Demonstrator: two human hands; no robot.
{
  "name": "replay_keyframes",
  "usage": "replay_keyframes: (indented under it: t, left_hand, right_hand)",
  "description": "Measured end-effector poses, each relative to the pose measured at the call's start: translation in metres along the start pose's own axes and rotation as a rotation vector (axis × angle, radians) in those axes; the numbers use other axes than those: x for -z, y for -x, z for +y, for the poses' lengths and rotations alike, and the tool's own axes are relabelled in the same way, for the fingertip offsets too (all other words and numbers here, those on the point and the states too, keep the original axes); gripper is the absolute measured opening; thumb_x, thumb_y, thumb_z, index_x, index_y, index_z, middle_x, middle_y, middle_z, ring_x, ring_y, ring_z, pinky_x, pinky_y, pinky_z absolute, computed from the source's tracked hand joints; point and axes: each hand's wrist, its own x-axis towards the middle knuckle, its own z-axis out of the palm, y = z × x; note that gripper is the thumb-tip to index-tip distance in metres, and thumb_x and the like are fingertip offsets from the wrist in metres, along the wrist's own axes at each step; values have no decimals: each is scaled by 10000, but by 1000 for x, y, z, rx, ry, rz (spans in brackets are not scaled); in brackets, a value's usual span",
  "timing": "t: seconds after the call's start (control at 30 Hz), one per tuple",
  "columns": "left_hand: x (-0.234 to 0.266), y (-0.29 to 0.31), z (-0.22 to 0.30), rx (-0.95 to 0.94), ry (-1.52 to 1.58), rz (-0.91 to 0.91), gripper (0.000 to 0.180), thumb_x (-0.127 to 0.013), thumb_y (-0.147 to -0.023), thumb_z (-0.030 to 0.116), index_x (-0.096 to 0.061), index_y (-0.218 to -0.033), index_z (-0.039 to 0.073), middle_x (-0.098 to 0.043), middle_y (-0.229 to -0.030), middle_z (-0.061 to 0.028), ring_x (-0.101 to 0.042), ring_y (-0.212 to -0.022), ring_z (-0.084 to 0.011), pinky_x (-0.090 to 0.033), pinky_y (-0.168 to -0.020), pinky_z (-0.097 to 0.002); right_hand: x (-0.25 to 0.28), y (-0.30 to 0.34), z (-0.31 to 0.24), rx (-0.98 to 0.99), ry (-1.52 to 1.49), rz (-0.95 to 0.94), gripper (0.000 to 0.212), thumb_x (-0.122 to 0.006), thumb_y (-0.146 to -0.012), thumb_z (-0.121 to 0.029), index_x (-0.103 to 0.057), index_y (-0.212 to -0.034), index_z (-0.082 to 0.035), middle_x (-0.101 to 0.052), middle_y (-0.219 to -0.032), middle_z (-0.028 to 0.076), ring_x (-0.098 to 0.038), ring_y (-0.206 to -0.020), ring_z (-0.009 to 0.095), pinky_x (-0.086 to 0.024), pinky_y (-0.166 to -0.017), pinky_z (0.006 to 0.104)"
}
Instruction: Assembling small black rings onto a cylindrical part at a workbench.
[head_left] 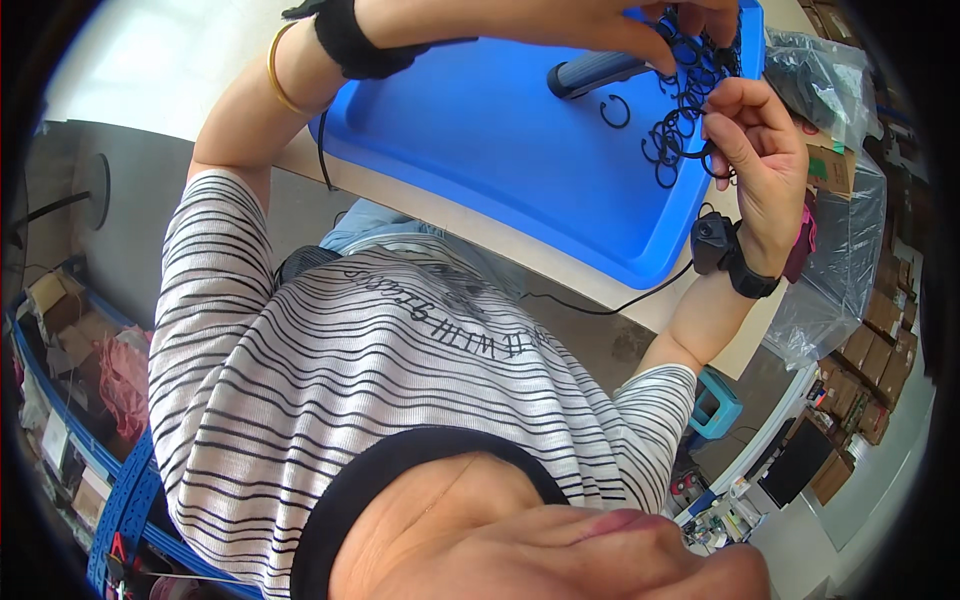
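Observation:
A tangled heap of black C-shaped retaining rings (pixel 664 143) lies at the right end of a blue tray (pixel 450 130). Over the heap, at the upper edge of the view, is my left hand (pixel 640 28); its thumb and bent fingers are apart, with rings showing between and below them. My right hand (pixel 757 140) is closed at the tray's right rim, thumb and forefinger pinching a black retaining ring (pixel 684 152). Another ring hangs by its curled fingers. One loose retaining ring (pixel 616 112) lies apart on the tray. Beneath my left hand lies a dark grey ribbed cylinder (pixel 597 74).
The tray rests on a pale table (pixel 500 238), with a black cable (pixel 640 307) along its near edge. Clear plastic sheeting (pixel 830 240) and cardboard boxes (pixel 868 365) are at the right. A blue-framed rack (pixel 75 430) stands at the lower left.

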Motion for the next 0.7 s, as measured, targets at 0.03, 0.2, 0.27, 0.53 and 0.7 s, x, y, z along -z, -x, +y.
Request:
replay_keyframes:
  t: [0.03,0.2,0.27,0.53,0.7]
  left_hand:
    - [0,-1,3,-39,18,38,394,-803,-825,53,-626,-1169,-21,-722,-990,-173,-715,-841,-308,-559,-713,-385]
    - [-8,4,29,256,501,-75,317,-755,-886,54,-578,-1132,-40,-735,-889,-161,-720,-735,-281,-555,-644,-340]
    - [-6,5,32,259,489,-98,305,-726,-903,40,-565,-1148,-45,-735,-868,-161,-719,-727,-259,-561,-648,-325]
    - [3,1,46,467,590,-122,259,-665,-943,-1,-548,-1164,-70,-727,-834,-137,-690,-706,-163,-559,-634,-281]
    - [4,0,45,478,588,-127,257,-661,-954,4,-546,-1170,-72,-726,-826,-131,-686,-693,-157,-560,-631,-272]
  right_hand:
    - [-1,1,0,13,-40,7,207,-767,-946,-118,-689,-1129,-60,-686,-853,-15,-540,-615,16,-385,-502,168]
    - [-7,2,-4,47,-126,12,212,-753,-954,-96,-664,-1139,-40,-692,-876,13,-554,-612,35,-389,-496,179]
    - [-8,3,-5,41,-127,20,213,-754,-952,-90,-660,-1136,-40,-691,-883,18,-558,-614,45,-400,-503,186]
    - [-1,2,0,144,-183,-7,233,-741,-957,-75,-654,-1164,-13,-725,-984,65,-580,-685,57,-439,-575,193]
    - [9,1,-2,169,-175,-16,237,-731,-965,-71,-657,-1179,-1,-731,-1028,80,-566,-697,49,-424,-577,191]
